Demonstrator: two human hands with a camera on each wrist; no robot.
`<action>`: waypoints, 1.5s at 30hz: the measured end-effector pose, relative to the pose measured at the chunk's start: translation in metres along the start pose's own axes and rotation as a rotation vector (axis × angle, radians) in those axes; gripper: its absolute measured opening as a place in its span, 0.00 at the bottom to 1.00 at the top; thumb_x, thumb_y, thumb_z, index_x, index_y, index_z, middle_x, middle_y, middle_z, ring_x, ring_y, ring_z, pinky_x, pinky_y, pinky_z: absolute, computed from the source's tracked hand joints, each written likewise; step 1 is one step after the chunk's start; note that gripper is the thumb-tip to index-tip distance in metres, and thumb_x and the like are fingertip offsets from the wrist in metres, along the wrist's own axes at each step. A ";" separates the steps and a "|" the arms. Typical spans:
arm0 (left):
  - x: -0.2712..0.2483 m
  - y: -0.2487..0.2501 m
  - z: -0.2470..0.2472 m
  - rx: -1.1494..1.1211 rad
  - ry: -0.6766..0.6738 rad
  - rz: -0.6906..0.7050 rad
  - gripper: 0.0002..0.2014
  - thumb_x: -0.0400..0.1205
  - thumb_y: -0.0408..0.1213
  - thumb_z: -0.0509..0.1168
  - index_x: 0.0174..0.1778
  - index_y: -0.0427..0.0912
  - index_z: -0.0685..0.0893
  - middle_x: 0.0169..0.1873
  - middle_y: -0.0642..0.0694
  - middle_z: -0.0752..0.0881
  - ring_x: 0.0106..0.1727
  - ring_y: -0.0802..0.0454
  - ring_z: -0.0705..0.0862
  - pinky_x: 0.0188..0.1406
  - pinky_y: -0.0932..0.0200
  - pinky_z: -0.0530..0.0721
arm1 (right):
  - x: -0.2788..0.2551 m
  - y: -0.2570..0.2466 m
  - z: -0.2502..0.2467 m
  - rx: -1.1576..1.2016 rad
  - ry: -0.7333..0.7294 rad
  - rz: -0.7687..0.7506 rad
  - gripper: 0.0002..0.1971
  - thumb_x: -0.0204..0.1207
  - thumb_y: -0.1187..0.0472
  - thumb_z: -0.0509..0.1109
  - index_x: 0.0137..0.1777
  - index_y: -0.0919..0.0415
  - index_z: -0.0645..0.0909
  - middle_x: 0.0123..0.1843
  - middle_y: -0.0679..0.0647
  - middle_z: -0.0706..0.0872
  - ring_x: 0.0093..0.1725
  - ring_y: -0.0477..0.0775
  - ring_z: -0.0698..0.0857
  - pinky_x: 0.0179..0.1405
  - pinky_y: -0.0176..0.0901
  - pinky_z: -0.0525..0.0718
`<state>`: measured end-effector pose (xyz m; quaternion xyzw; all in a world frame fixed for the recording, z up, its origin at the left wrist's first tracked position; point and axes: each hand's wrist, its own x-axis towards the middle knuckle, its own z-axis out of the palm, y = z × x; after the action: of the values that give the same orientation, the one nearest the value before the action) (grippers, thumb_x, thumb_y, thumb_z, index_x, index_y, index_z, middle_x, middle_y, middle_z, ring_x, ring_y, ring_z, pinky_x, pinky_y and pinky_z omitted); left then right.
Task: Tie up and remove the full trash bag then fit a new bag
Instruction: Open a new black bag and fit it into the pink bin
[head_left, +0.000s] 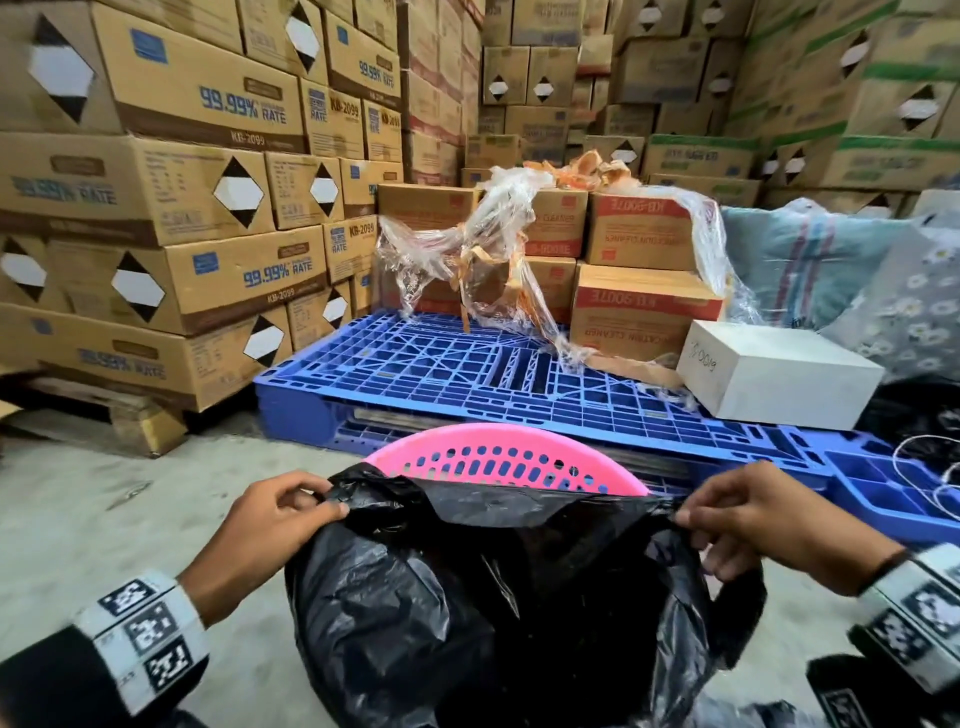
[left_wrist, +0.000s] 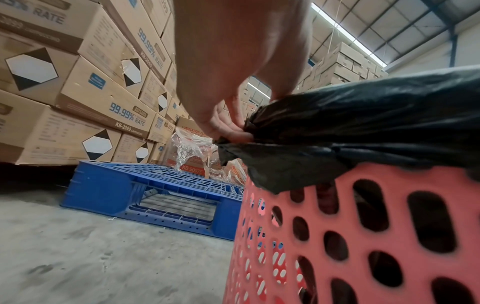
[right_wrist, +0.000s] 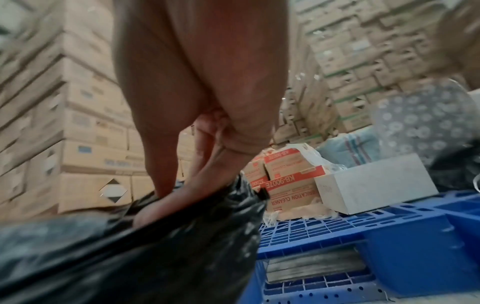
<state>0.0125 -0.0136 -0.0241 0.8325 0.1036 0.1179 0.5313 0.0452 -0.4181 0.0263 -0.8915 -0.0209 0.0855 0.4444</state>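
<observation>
Head view: both hands' fingers (head_left: 317, 506) pinch, seemingly, the black bag's (head_left: 519, 597) rim.

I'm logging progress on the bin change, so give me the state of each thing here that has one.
black trash bag: untied, mouth stretched open, in the basket
pink basket: upright, bag inside
left hand: pinches bag edge
right hand: grips bag edge
white box: closed, on blue pallet

The black trash bag (head_left: 395, 613) is thin, crinkled, glossy plastic. Behind it, the pink basket (head_left: 498, 457) is smooth perforated plastic, the blue pallet (head_left: 415, 374) is moulded plastic, the stacked boxes (head_left: 197, 104) are matt cardboard and the floor (head_left: 104, 509) is rough concrete.
</observation>
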 end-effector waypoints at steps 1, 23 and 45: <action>0.001 0.000 0.000 -0.001 -0.023 -0.015 0.06 0.71 0.34 0.75 0.41 0.43 0.86 0.35 0.41 0.81 0.37 0.46 0.82 0.37 0.56 0.75 | 0.002 -0.001 -0.002 0.025 0.015 -0.006 0.05 0.71 0.71 0.73 0.43 0.75 0.83 0.26 0.63 0.86 0.22 0.57 0.87 0.20 0.42 0.87; 0.044 0.020 -0.002 0.077 -0.367 -0.167 0.20 0.65 0.37 0.71 0.54 0.45 0.82 0.46 0.38 0.89 0.49 0.40 0.88 0.50 0.45 0.83 | 0.048 0.007 0.026 -0.263 0.074 -0.179 0.11 0.71 0.53 0.74 0.52 0.49 0.81 0.37 0.49 0.88 0.37 0.45 0.85 0.40 0.40 0.82; 0.048 0.068 0.024 0.865 -0.231 0.364 0.33 0.77 0.44 0.67 0.77 0.44 0.63 0.72 0.38 0.75 0.71 0.41 0.74 0.68 0.49 0.73 | -0.081 0.004 0.040 -0.250 -0.190 -0.141 0.12 0.70 0.49 0.74 0.47 0.52 0.77 0.28 0.49 0.88 0.25 0.48 0.86 0.26 0.39 0.82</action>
<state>0.0685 -0.0484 0.0323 0.9893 -0.0638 0.0619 0.1153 -0.0420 -0.3980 0.0102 -0.9240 -0.1358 0.1348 0.3309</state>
